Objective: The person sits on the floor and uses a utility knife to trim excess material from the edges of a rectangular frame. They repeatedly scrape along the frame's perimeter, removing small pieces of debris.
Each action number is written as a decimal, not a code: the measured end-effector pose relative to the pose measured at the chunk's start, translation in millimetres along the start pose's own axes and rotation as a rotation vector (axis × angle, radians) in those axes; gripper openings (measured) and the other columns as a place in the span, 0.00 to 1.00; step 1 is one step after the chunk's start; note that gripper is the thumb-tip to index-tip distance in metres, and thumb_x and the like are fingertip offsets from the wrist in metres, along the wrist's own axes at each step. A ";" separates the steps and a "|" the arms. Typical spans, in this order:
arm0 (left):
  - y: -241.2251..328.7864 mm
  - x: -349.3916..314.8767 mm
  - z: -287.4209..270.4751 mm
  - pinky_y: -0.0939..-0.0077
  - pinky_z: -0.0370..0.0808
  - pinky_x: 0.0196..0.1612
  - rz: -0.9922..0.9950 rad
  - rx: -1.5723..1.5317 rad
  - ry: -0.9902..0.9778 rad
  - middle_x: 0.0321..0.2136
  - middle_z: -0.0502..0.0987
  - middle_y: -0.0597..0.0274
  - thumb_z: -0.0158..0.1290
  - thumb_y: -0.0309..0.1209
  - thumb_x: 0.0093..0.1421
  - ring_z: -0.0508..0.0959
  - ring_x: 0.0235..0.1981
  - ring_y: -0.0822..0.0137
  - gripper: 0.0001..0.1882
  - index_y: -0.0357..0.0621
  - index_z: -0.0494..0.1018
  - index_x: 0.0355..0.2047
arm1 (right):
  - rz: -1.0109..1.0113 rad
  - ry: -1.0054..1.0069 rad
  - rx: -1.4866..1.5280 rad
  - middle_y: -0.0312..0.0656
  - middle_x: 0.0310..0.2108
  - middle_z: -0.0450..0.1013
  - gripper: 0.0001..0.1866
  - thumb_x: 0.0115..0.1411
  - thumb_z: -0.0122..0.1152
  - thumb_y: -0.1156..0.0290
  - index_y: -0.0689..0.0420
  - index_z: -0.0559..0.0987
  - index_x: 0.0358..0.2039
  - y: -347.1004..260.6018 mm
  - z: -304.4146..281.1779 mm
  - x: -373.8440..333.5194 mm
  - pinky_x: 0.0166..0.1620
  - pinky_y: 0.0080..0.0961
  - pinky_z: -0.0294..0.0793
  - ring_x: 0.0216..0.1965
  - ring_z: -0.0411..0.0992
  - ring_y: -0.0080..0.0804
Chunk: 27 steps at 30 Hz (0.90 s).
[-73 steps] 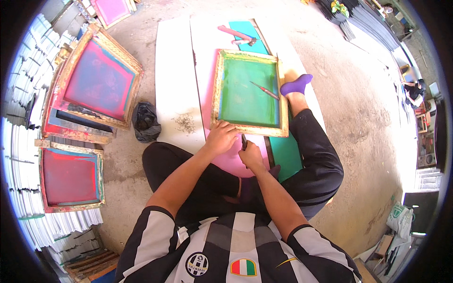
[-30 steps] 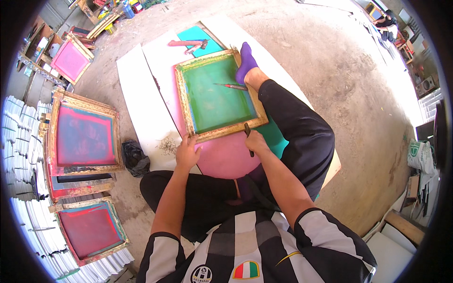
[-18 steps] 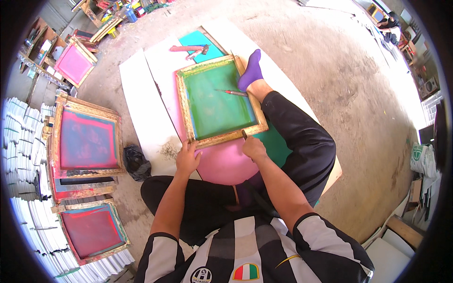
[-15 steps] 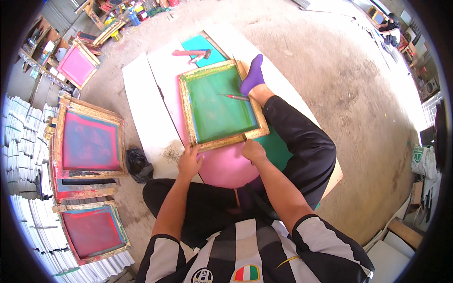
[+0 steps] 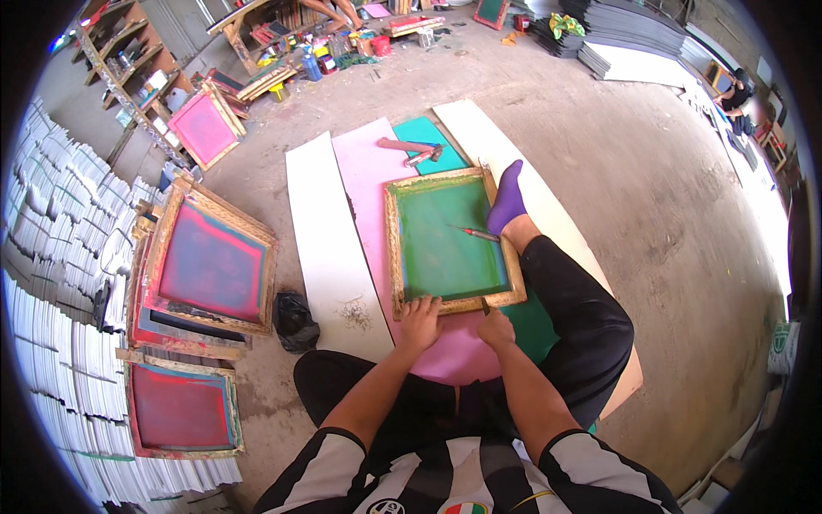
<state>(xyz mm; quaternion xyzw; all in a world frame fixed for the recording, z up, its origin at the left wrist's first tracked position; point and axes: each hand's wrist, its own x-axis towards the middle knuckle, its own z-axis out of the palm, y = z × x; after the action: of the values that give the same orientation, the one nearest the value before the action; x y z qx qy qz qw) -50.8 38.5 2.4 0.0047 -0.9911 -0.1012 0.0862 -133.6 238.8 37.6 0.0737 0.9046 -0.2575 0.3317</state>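
Observation:
A wooden-framed screen with green-stained mesh lies flat before me. My left hand rests on its near rail by the left corner, fingers spread. My right hand is closed round a short, dark flat-bladed tool, whose tip meets the near rail; its exact kind is hidden in my grip. A red-handled, thin-shafted tool lies across the mesh, near my foot in a purple sock at the right rail. Beyond the frame are a hammer and a smaller red-handled tool.
White, pink and green boards lie beneath the frame. A black plastic bag sits left, beside leaning red-and-blue screens and white stacks. Another person is at the far right.
My view has lifted, showing more of the far floor. My left hand has shifted a little right along the near rail; the right hand still holds the dark tool against it.

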 end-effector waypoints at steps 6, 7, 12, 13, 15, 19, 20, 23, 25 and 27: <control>14.6 -1.3 19.2 0.47 0.66 0.63 -0.094 0.066 -0.032 0.56 0.76 0.56 0.64 0.42 0.55 0.72 0.58 0.51 0.32 0.46 0.74 0.60 | -0.094 0.010 0.052 0.61 0.56 0.75 0.24 0.63 0.54 0.65 0.59 0.76 0.58 3.6 -3.0 -15.1 0.62 0.47 0.73 0.60 0.73 0.58; 10.0 -2.4 24.3 0.47 0.67 0.63 -0.079 0.020 -0.015 0.54 0.77 0.56 0.63 0.42 0.56 0.73 0.57 0.51 0.32 0.44 0.75 0.59 | -0.085 0.034 0.060 0.61 0.54 0.76 0.23 0.62 0.55 0.67 0.59 0.76 0.57 7.9 3.4 -10.0 0.59 0.47 0.75 0.57 0.75 0.58; 15.9 5.3 6.0 0.52 0.66 0.63 -0.042 -0.044 -0.007 0.56 0.77 0.55 0.64 0.42 0.56 0.73 0.58 0.53 0.31 0.43 0.75 0.59 | -0.150 0.056 0.264 0.54 0.32 0.79 0.16 0.58 0.56 0.74 0.62 0.76 0.47 38.9 33.0 28.2 0.32 0.41 0.80 0.30 0.80 0.47; 17.8 4.1 5.3 0.52 0.66 0.63 -0.043 -0.039 0.002 0.55 0.78 0.55 0.64 0.42 0.56 0.73 0.58 0.53 0.31 0.43 0.75 0.59 | -0.162 0.015 0.362 0.52 0.27 0.78 0.14 0.58 0.56 0.75 0.63 0.75 0.45 43.4 34.7 29.0 0.27 0.39 0.79 0.25 0.80 0.43; 23.8 7.6 -1.4 0.53 0.66 0.64 -0.063 -0.054 0.010 0.54 0.78 0.56 0.64 0.41 0.56 0.73 0.57 0.53 0.31 0.43 0.75 0.59 | -0.191 -0.091 0.539 0.47 0.22 0.75 0.11 0.57 0.56 0.76 0.63 0.75 0.41 48.2 29.9 26.3 0.21 0.35 0.74 0.18 0.76 0.36; 34.5 20.8 -17.3 0.55 0.67 0.63 0.010 -0.155 0.067 0.51 0.80 0.57 0.64 0.38 0.56 0.76 0.55 0.55 0.25 0.44 0.78 0.54 | -0.282 -0.158 0.535 0.44 0.20 0.73 0.08 0.56 0.58 0.76 0.62 0.74 0.37 44.2 27.7 7.4 0.18 0.33 0.72 0.16 0.73 0.32; 34.1 21.1 -20.2 0.55 0.67 0.62 0.056 -0.183 0.104 0.49 0.81 0.57 0.64 0.37 0.56 0.76 0.54 0.55 0.23 0.44 0.80 0.51 | -0.306 -0.198 0.503 0.43 0.20 0.73 0.08 0.56 0.58 0.76 0.62 0.74 0.37 36.5 25.9 -3.3 0.18 0.33 0.72 0.16 0.73 0.32; 28.9 20.0 -20.0 0.55 0.69 0.59 0.113 -0.207 0.017 0.42 0.84 0.59 0.61 0.35 0.58 0.78 0.50 0.58 0.13 0.44 0.83 0.41 | -0.348 -0.288 0.443 0.43 0.21 0.73 0.09 0.56 0.57 0.77 0.60 0.73 0.38 23.9 26.7 -20.9 0.18 0.32 0.70 0.17 0.72 0.31; 27.8 15.0 -19.2 0.57 0.69 0.57 0.103 -0.196 0.072 0.38 0.84 0.59 0.59 0.32 0.58 0.79 0.48 0.58 0.08 0.45 0.83 0.35 | -0.377 -0.332 0.441 0.44 0.22 0.74 0.11 0.57 0.57 0.77 0.60 0.73 0.41 27.4 38.5 -19.2 0.19 0.32 0.71 0.18 0.73 0.32; 22.3 7.2 -21.2 0.58 0.70 0.55 0.122 -0.127 0.096 0.36 0.85 0.58 0.57 0.30 0.57 0.80 0.46 0.58 0.06 0.45 0.83 0.31 | -0.369 -0.458 0.525 0.45 0.24 0.75 0.14 0.59 0.57 0.75 0.60 0.73 0.47 30.5 45.9 -14.1 0.22 0.33 0.74 0.21 0.75 0.34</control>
<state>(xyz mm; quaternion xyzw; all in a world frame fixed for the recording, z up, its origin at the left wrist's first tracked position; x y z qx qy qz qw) -54.1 55.9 28.5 -0.0563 -0.9759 -0.1580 0.1398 -87.7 241.8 4.2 -0.0671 0.7084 -0.5453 0.4430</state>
